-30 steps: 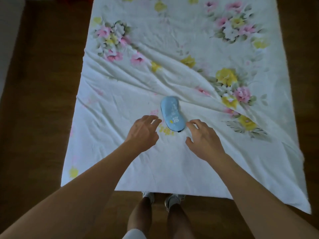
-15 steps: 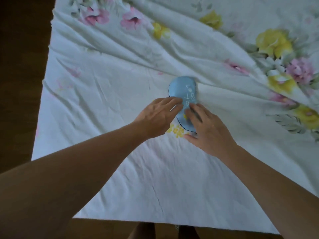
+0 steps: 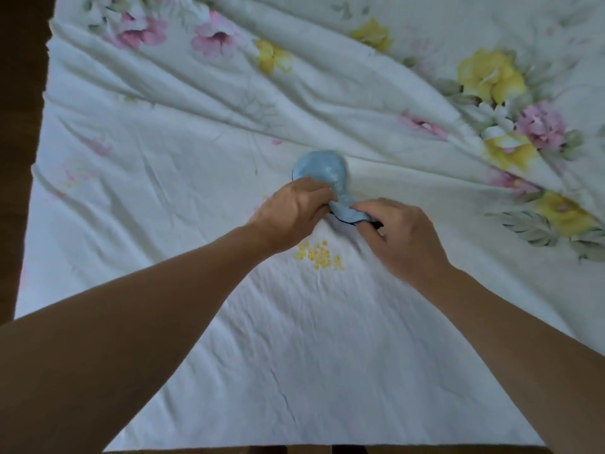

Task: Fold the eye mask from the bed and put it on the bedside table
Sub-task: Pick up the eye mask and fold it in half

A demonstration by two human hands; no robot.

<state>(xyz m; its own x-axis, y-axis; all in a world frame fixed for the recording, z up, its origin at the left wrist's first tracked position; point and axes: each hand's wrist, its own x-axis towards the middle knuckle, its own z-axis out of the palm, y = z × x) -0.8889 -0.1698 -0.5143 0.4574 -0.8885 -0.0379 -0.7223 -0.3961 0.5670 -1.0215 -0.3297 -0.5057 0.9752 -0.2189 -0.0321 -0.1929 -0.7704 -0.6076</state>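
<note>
A light blue eye mask (image 3: 322,168) with a dark edge lies in the middle of the bed (image 3: 196,132), which is covered by a white sheet with pink and yellow flowers. My left hand (image 3: 294,214) pinches the mask at its middle from the left. My right hand (image 3: 399,237) grips the near end of the mask, lifted and bent off the sheet. The far end of the mask rests on the sheet. The bedside table is out of view.
Dark wooden floor (image 3: 19,93) runs along the left side of the bed and shows below its near edge (image 3: 294,448). The sheet is creased in long diagonal folds toward the right.
Both hands have closed on the mask. Its near end has risen off the sheet and is bent over. The camera has moved closer to the bed.
</note>
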